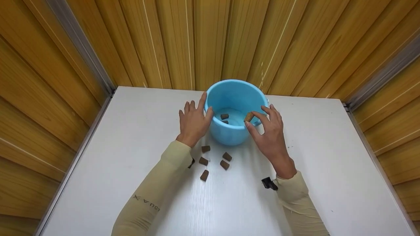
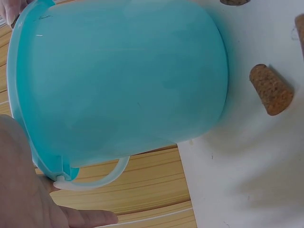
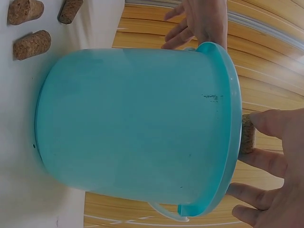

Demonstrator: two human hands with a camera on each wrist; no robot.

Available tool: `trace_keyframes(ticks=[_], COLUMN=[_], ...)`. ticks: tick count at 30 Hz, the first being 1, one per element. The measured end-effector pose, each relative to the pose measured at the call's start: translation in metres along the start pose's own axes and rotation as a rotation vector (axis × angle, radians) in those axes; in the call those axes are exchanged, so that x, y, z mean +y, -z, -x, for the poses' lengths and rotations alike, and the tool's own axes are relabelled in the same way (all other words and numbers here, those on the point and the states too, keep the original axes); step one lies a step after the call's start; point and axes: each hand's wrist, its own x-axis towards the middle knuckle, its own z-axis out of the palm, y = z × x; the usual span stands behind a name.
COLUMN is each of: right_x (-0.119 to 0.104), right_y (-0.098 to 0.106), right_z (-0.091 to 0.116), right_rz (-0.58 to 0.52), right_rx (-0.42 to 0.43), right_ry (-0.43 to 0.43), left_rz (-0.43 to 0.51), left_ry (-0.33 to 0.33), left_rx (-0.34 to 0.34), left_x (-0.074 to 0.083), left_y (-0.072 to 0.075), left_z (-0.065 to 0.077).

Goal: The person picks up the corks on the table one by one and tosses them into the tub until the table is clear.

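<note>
A light-blue plastic bucket stands upright towards the back of the white table. My left hand rests against the left side of its rim, fingers extended. Over the front right of the rim, my right hand pinches a cork stopper between thumb and index finger; the right wrist view shows this cork just above the rim. Inside the bucket lie a cork and part of another, mostly hidden by the front wall. Several tapered corks, among them one cork, lie on the table before the bucket.
The white table reaches back to yellow wood-patterned panels, with more panels along both sides. A pale handle hangs at the bucket's side. A small black clip is at the right sleeve cuff.
</note>
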Motion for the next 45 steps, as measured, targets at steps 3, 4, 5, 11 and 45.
trace_keyframes(ticks=[3, 4, 5, 11, 45], right_x=[-0.0005, -0.0004, 0.0001, 0.0015, 0.0034], right_y=[0.0002, 0.0, -0.0002, -0.0011, -0.004], right_z=[-0.001, -0.0014, -0.0018, -0.0035, -0.0065], right_rz=[0.006, 0.007, 0.006, 0.0, 0.002], right_rx=[-0.006, -0.01, -0.012, -0.019, -0.054], right_ry=[-0.006, -0.009, -0.013, -0.016, -0.034], left_rz=[0.0, 0.0, -0.001, -0.005, 0.0], left_ry=[0.003, 0.004, 0.004, -0.002, -0.032], left_rx=[-0.002, -0.002, -0.002, 0.004, 0.035], left_x=[-0.0005, -0.0007, -0.0008, -0.0009, -0.0024], left_y=[-0.0004, -0.0006, -0.0007, -0.001, -0.001], left_z=[0.0004, 0.0003, 0.0003, -0.0003, -0.0022])
